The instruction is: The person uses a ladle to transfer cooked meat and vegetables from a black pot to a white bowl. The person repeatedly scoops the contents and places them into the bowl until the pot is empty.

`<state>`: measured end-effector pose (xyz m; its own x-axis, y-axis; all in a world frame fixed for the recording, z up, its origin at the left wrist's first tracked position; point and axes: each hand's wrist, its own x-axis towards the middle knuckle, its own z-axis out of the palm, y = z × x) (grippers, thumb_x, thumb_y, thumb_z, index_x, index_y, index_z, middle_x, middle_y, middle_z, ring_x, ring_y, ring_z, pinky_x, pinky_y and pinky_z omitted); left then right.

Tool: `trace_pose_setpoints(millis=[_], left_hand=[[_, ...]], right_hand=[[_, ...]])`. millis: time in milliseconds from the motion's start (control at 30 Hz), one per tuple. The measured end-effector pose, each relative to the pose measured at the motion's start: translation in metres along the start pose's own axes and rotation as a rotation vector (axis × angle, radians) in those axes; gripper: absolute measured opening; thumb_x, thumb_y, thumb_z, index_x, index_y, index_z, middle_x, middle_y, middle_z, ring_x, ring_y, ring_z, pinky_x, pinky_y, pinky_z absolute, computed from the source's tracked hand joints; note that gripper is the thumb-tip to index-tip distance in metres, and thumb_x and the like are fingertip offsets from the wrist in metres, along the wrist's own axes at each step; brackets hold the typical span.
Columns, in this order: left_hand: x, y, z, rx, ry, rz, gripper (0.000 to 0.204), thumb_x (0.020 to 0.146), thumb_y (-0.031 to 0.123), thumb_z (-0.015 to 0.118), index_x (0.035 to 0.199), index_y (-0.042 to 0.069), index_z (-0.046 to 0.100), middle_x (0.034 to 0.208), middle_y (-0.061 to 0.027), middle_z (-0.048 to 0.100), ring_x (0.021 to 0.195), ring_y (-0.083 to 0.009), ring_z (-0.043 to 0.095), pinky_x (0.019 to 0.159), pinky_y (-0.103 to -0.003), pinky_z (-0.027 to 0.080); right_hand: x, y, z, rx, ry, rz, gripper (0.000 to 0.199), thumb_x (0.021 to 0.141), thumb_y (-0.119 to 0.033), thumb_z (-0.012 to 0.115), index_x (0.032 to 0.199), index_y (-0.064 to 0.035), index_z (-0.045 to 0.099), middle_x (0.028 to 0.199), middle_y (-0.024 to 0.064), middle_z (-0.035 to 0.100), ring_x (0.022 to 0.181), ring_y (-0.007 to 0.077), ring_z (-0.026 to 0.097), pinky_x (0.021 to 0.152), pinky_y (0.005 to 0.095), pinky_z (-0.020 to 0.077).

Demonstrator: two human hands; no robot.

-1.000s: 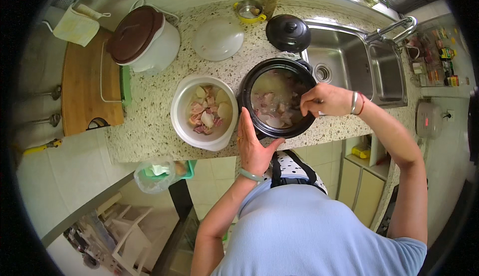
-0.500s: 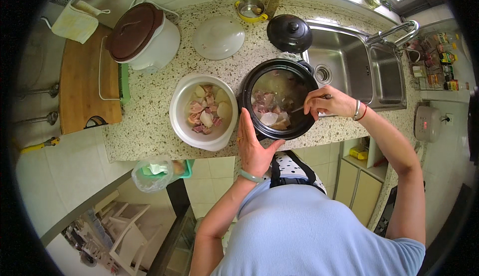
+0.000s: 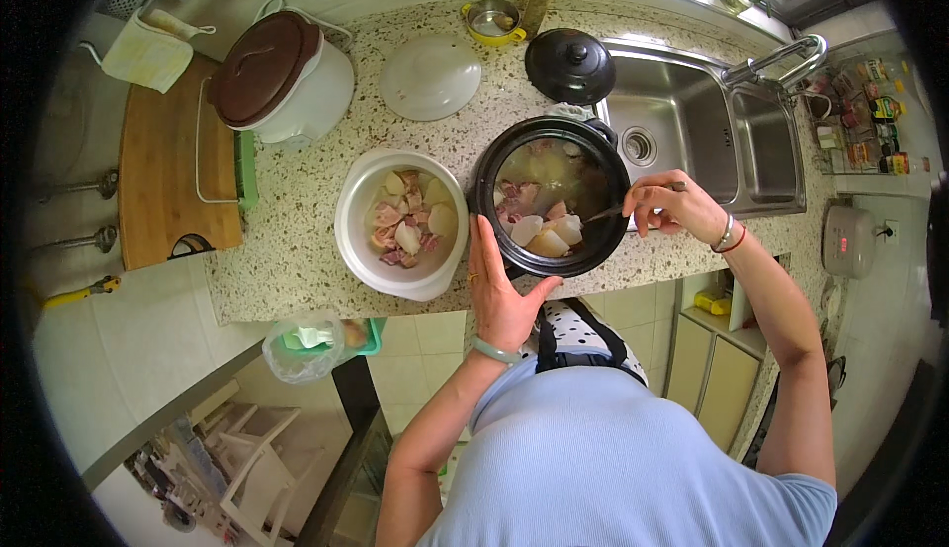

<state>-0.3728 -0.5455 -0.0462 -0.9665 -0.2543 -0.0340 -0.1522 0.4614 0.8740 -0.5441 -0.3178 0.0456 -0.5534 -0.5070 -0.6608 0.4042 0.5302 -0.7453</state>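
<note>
A black pot (image 3: 482,191) with meat and pale chunks in cloudy liquid stands on the counter in front of me. My left hand (image 3: 502,300) lies against its near left side, fingers stretched out and thumb spread along the near rim. Over the pot's right rim, my right hand (image 3: 677,209) pinches a thin metal utensil (image 3: 604,214). That utensil slants down into the pot, and its lower end is hidden among the food. Close by on the left sits a white pot (image 3: 348,241) holding similar meat and pale chunks (image 3: 407,239).
Behind are a white lid (image 3: 431,77), a black lid (image 3: 570,66) and a small yellow-handled pan (image 3: 492,21). A brown-lidded white cooker (image 3: 321,92) stands at the back left. The steel sink (image 3: 677,102) lies right of the pot. A bagged green bin (image 3: 304,344) hangs at the counter's front edge.
My right hand has moved right, away from the pot's middle, still with the utensil. Pale chunks in the black pot have shifted. My left hand stays against the pot.
</note>
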Motion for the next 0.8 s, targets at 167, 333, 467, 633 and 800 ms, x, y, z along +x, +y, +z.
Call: trace_pose_setpoints(millis=[167, 333, 467, 633, 800], left_hand=[[0.0, 0.001, 0.0, 0.034, 0.002, 0.044, 0.118, 0.067, 0.021, 0.088, 0.156, 0.003, 0.012, 0.157, -0.0298, 0.017, 0.145, -0.0434, 0.023, 0.116, -0.048, 0.024], [0.0, 0.001, -0.001, 0.023, 0.0, 0.041, 0.118, 0.067, 0.019, 0.088, 0.156, 0.003, 0.012, 0.159, -0.0266, 0.016, 0.146, -0.0393, 0.022, 0.118, -0.046, 0.022], [0.0, -0.001, -0.001, 0.012, 0.007, 0.036, 0.118, 0.068, 0.019, 0.088, 0.156, 0.003, 0.012, 0.16, -0.0236, 0.015, 0.148, -0.0368, 0.02, 0.119, -0.045, 0.021], [0.004, -0.001, -0.003, 0.011, 0.046, 0.097, 0.116, 0.069, 0.021, 0.088, 0.156, 0.002, 0.013, 0.162, -0.0216, 0.014, 0.148, -0.036, 0.019, 0.12, -0.045, 0.02], [0.011, 0.001, -0.005, 0.015, 0.053, 0.131, 0.115, 0.069, 0.019, 0.088, 0.155, 0.001, 0.014, 0.161, -0.0219, 0.014, 0.148, -0.036, 0.019, 0.12, -0.044, 0.021]], right_hand=[[-0.004, 0.005, -0.003, 0.122, 0.046, 0.041, 0.03, 0.093, -0.02, 0.045, 0.093, 0.0006, 0.067, 0.069, 0.0089, 0.064, 0.051, 0.0056, 0.042, 0.044, 0.0205, 0.0287], [-0.003, 0.008, -0.002, 0.141, 0.061, 0.01, 0.03, 0.095, -0.022, 0.047, 0.092, 0.0001, 0.067, 0.067, 0.009, 0.063, 0.049, 0.0059, 0.041, 0.043, 0.021, 0.0273], [-0.007, 0.005, -0.003, 0.2, 0.097, -0.007, 0.028, 0.096, -0.022, 0.049, 0.091, -0.0015, 0.067, 0.066, 0.0082, 0.063, 0.049, 0.0055, 0.044, 0.042, 0.0208, 0.0279], [-0.015, -0.006, 0.002, 0.203, 0.125, -0.061, 0.028, 0.097, -0.022, 0.048, 0.09, -0.0022, 0.067, 0.066, 0.0076, 0.063, 0.051, 0.0056, 0.047, 0.043, 0.0199, 0.0303], [-0.019, -0.013, 0.009, 0.161, 0.115, -0.107, 0.029, 0.099, -0.022, 0.047, 0.091, -0.0017, 0.066, 0.067, 0.0075, 0.064, 0.053, 0.0046, 0.048, 0.044, 0.0194, 0.0317]])
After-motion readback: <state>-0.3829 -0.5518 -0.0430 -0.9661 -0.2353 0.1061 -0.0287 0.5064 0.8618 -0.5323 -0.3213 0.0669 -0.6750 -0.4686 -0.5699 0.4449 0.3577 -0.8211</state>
